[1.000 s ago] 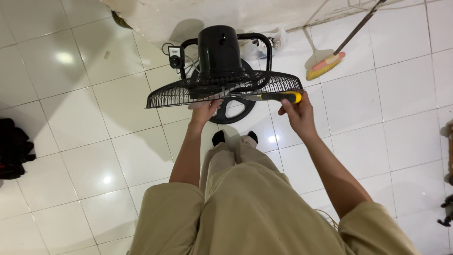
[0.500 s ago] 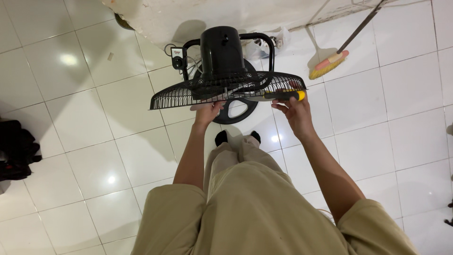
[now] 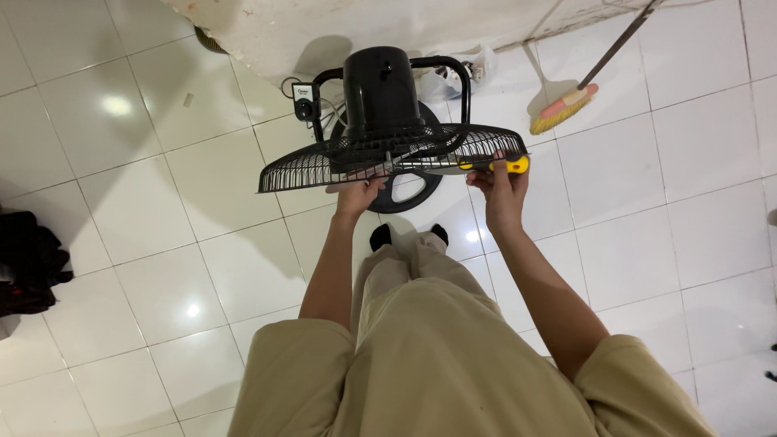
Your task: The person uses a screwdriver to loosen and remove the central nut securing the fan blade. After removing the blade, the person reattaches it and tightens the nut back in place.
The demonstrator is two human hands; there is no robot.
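Observation:
A black floor fan (image 3: 380, 93) stands on its round base in front of my feet, its wire grille (image 3: 307, 166) tilted flat towards me. My left hand (image 3: 358, 190) touches the grille near its middle, fingers under the rim. My right hand (image 3: 498, 182) grips a screwdriver with a yellow and black handle (image 3: 495, 164), its shaft pointing left along the grille towards the hub. A small control box (image 3: 304, 92) hangs on the fan's frame at the left.
White tiled floor (image 3: 162, 267) all around. A broom (image 3: 566, 101) with a yellow and pink head leans at the upper right by the wall. A dark bundle (image 3: 28, 263) lies at the left edge. A white plastic bag (image 3: 453, 73) sits behind the fan.
The view has shifted slightly; the fan and both hands stay together, with the right hand still holding the screwdriver against the grille.

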